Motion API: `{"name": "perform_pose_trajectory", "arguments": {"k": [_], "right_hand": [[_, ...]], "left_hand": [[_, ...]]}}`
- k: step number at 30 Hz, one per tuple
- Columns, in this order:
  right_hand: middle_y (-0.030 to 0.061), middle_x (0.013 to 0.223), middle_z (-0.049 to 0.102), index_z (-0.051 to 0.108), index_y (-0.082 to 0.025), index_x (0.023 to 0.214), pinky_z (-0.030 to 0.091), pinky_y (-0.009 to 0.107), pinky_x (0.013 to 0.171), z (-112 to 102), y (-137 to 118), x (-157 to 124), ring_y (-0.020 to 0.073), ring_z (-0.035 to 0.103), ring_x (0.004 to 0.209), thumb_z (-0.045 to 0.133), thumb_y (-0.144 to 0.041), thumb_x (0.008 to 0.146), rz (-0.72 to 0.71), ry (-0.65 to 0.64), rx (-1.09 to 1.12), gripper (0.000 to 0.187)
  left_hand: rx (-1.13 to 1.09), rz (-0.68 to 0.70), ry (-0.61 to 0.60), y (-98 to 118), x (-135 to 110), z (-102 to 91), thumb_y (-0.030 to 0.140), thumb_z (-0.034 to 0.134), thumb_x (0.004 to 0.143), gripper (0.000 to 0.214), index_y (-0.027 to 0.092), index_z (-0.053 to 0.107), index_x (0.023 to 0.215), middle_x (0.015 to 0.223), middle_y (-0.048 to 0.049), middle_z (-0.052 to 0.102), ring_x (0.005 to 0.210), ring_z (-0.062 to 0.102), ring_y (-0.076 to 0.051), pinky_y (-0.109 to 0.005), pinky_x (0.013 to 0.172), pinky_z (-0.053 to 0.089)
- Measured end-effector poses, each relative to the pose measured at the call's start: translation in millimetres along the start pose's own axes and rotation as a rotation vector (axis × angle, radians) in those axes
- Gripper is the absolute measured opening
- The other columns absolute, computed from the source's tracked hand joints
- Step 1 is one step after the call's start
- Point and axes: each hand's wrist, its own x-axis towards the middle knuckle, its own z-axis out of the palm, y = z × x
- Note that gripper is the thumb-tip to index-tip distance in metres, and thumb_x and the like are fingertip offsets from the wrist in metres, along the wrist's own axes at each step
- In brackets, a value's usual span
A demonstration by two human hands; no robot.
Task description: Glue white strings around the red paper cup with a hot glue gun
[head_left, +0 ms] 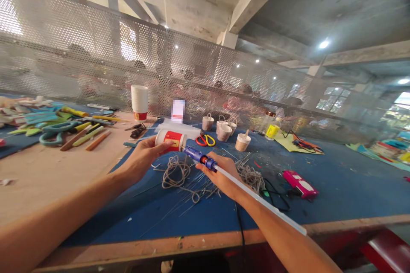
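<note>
My left hand (149,152) is closed around a red-and-white paper cup (171,140), which is tipped on its side with one end toward the right. In my right hand (222,170) is a blue hot glue gun (199,156), its nozzle at the cup's right end; whether the two touch, I cannot tell. A long whitish glue stick (259,198) runs out of the gun's back over my right forearm. Below the cup lies a loose coil of grey-brown cord (175,173), with thin wires (188,198) strewn around it. My right hand partly hides more cord (253,178).
Behind my hands stand several small cord-covered cups (224,131) and red-and-yellow scissors (205,140). A stack of paper cups (139,101) rises at the back left, beyond tools and teal scissors (54,132). To the right lie a pink box (300,184) and a black cable (277,196).
</note>
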Motion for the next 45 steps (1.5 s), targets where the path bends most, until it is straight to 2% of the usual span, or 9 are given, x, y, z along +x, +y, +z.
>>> {"name": "perform_pose_trajectory", "arguments": {"k": [4,11,19,27,33,45], "right_hand": [[0.0035,0.081,0.075,0.061,-0.025,0.095,0.040,0.026,0.063,0.0,-0.5,0.0,0.0210,0.071,0.074,0.058,-0.056,0.099,0.002,0.007,-0.007,0.032],[0.0036,0.082,0.076,0.061,-0.024,0.096,0.041,0.026,0.063,0.0,-0.2,-0.9,0.0208,0.071,0.075,0.058,-0.057,0.099,0.004,-0.001,-0.019,0.033],[0.0025,0.077,0.075,0.061,-0.024,0.093,0.038,0.025,0.060,0.5,-0.5,-0.5,0.0199,0.071,0.071,0.059,-0.056,0.099,0.002,0.019,-0.038,0.033],[0.0010,0.073,0.073,0.061,-0.023,0.091,0.037,0.024,0.057,1.9,0.8,-1.9,0.0177,0.069,0.066,0.059,-0.057,0.099,-0.014,0.054,-0.034,0.034],[0.0018,0.072,0.073,0.059,-0.022,0.088,0.034,0.025,0.056,3.8,3.5,-0.6,0.0187,0.070,0.066,0.057,-0.059,0.099,-0.049,0.078,-0.061,0.038],[0.0019,0.072,0.074,0.060,-0.022,0.088,0.032,0.025,0.055,3.8,5.3,0.3,0.0170,0.068,0.063,0.055,-0.059,0.100,-0.032,0.104,-0.074,0.039]], "left_hand": [[0.028,0.031,-0.002,-2.5,2.6,-2.2,0.043,0.089,0.068,0.035,0.018,0.081,0.092,0.101,-0.0115,0.084,0.099,0.075,-0.029,-0.041,0.097,0.054],[0.042,0.018,0.000,-2.8,3.1,-3.3,0.043,0.088,0.070,0.033,0.019,0.080,0.092,0.101,-0.0107,0.083,0.098,0.076,-0.030,-0.044,0.098,0.054],[0.030,0.003,-0.006,-2.4,2.2,-2.6,0.042,0.088,0.071,0.032,0.018,0.080,0.091,0.100,-0.0106,0.083,0.094,0.075,-0.027,-0.042,0.095,0.054],[-0.008,-0.033,-0.010,-2.0,0.2,-1.4,0.042,0.089,0.070,0.034,0.018,0.080,0.093,0.099,-0.0108,0.083,0.087,0.076,-0.027,-0.040,0.084,0.058],[0.023,-0.008,-0.013,-4.9,2.8,-3.4,0.043,0.088,0.070,0.035,0.017,0.080,0.093,0.102,-0.0121,0.083,0.094,0.075,-0.028,-0.040,0.089,0.056],[0.041,0.025,-0.049,-7.3,5.1,-5.1,0.045,0.087,0.073,0.036,0.018,0.081,0.095,0.101,-0.0107,0.083,0.098,0.075,-0.028,-0.039,0.095,0.053]]}}
